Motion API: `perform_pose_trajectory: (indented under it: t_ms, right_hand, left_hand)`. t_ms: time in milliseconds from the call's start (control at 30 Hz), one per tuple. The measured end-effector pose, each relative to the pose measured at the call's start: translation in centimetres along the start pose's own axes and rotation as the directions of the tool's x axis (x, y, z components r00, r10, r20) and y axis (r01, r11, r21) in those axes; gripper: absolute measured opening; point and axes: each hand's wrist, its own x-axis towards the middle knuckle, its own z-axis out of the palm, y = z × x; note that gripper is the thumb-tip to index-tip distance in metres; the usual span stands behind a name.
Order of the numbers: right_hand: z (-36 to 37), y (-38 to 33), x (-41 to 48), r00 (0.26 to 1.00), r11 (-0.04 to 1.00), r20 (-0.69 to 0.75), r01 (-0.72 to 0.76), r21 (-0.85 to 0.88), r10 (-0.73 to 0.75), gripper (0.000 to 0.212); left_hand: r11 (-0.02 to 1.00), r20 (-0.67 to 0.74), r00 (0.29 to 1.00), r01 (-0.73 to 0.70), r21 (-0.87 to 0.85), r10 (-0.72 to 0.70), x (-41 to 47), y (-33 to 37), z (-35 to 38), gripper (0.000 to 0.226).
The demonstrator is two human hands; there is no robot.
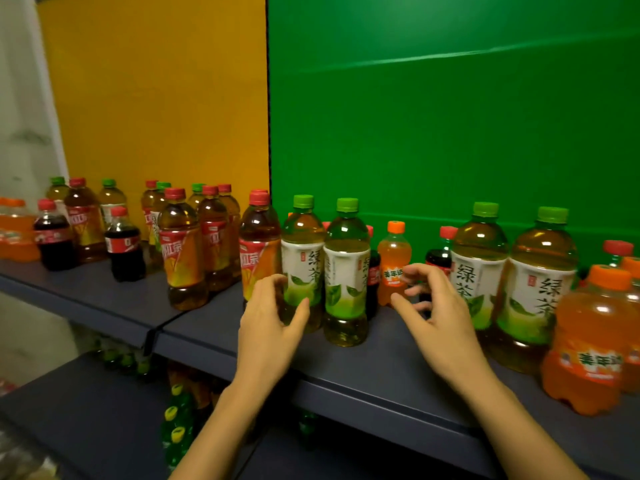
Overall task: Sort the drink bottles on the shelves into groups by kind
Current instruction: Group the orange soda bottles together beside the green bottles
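While standing upright on the shelf (363,372), held low on its label by the left hand (273,323): a green tea bottle (302,251) with a green cap. Thumb laid across the front, fingers wrapped round the left side, a closed hold on the bottle.

Just right of this grip, close against the held bottle, a second green tea bottle (346,271), also upright. Just left of the grip, partly hidden by the fingers, a red tea bottle (259,251) with a red cap.

Further right of the grip, the right hand (440,306), hovering above the shelf, fingers spread and half bent, holding nothing. Fingertips (415,270) just beside a small orange soda bottle (393,268); touching or not, cannot tell. Behind that hand, partly hidden by it, a small cola bottle (438,256) with a red cap.

To the right of the right hand, a pair of green tea bottles (479,258) side by side. In front of them, nearer the shelf edge, a front orange soda bottle (588,344).

Well left of the left-hand grip, a mixed group: more red tea bottles (181,251), two cola bottles (124,251), green-capped tea at the back, orange soda bottles (15,233) at the far end.

Behind everything, a yellow back panel (156,98) on the left and a green back panel (450,116) on the right, meeting just above the red tea bottle beside the grip.

Below the grip, a lower shelf (86,410) with green bottles with yellow caps (177,420).
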Motion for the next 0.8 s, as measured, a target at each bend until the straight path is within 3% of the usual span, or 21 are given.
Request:
perform_pose_trajectory:
  t_ms: [100,367,600,800]
  right_hand:
    - [3.3,0.2,0.2,0.994,0.994,-0.04,-0.102,-0.034,0.101,0.046]
    - [5.4,0.7,-0.1,0.962,0.962,0.042,-0.267,-0.065,0.27,0.091]
    - [6.4,0.5,-0.1,0.948,0.944,-0.042,-0.318,-0.091,0.315,0.057]
    - [5.4,0.1,-1.0,0.934,0.937,-0.075,-0.35,-0.014,0.348,0.056]
  left_hand:
    - [0.999,0.136,0.991,0.0,-0.038,0.005,1.6,-1.6,1.0,0.055]
    - [0.992,0.136,0.991,0.009,-0.122,0.007,-1.5,1.2,3.8,0.09]
    - [0.982,0.121,0.993,0.014,-0.187,0.009,-0.6,0.5,4.7,0.085]
    - [0.968,0.108,0.994,0.028,-0.25,-0.001,0.7,0.7,5.0,0.08]
